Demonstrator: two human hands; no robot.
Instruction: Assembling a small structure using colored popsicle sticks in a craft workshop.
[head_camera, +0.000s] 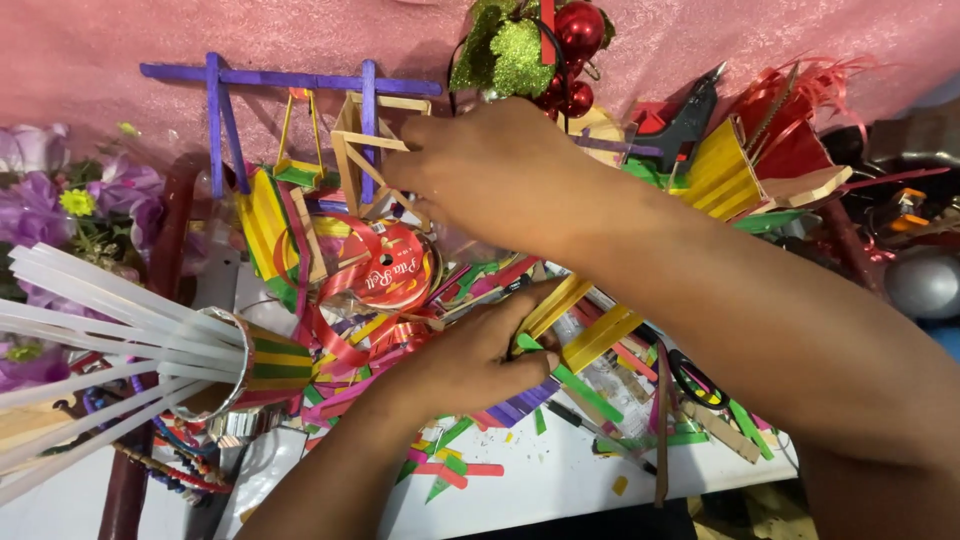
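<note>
My right hand (490, 170) reaches across from the right and grips a small frame of plain wooden sticks (362, 150). The frame stands under a purple stick swing frame (290, 80). A tiny green and yellow swing seat (297, 172) hangs from that purple frame. My left hand (470, 350) comes up from below and lies on a heap of coloured craft sticks. Its fingers close on a bundle of yellow sticks (600, 335) beside a green stick (585, 388). A red ribbon spool (395, 268) lies between my two hands.
A striped cup holding long translucent glue sticks (110, 310) lies at the left by purple artificial flowers (40, 200). Red baubles with glittery green leaves (535, 45) sit at the top. Black pliers (690, 120), a yellow stick fan (720, 170) and red ribbon are at the right.
</note>
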